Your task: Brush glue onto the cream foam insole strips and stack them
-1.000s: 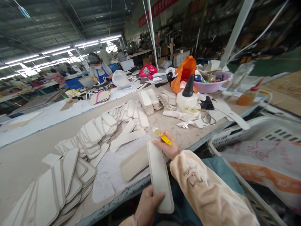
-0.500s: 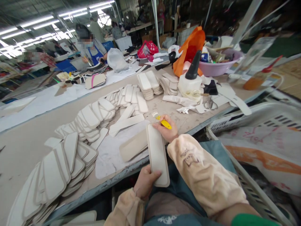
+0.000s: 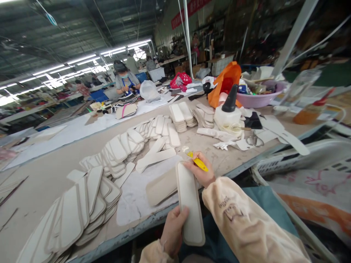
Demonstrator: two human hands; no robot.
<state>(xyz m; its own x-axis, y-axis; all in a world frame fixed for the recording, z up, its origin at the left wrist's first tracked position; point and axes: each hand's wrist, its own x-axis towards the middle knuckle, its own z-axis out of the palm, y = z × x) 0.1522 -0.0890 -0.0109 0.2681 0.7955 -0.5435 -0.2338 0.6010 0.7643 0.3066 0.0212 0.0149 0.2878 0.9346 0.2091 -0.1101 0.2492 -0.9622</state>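
Observation:
My left hand [image 3: 174, 226] grips the lower left edge of a long, pale panel with rounded corners [image 3: 191, 204], its thumb lying on the panel's face. Up at the far end, my right hand [image 3: 201, 170] holds a brush with a yellow handle [image 3: 201, 164], bristles pointing away to the left, while its fingertips touch the panel's top edge. Beside the panel, a few beige pieces [image 3: 161, 186] lie on a white sheet [image 3: 131, 204] at the table edge. Overlapping rows of similar panels [image 3: 71, 212] fan out to the left.
Farther back stand stacked panels [image 3: 177, 117], a white bottle with a black cone top [image 3: 226, 117], scissors [image 3: 255, 139], an orange bag [image 3: 219, 91] and a purple basin [image 3: 257, 100]. A white plastic basket [image 3: 260, 171] is at the right. A co-worker [image 3: 126, 82] sits across the table.
The camera view dipped and came back up. My left hand has shifted a little up the panel's edge; both hands keep their hold.

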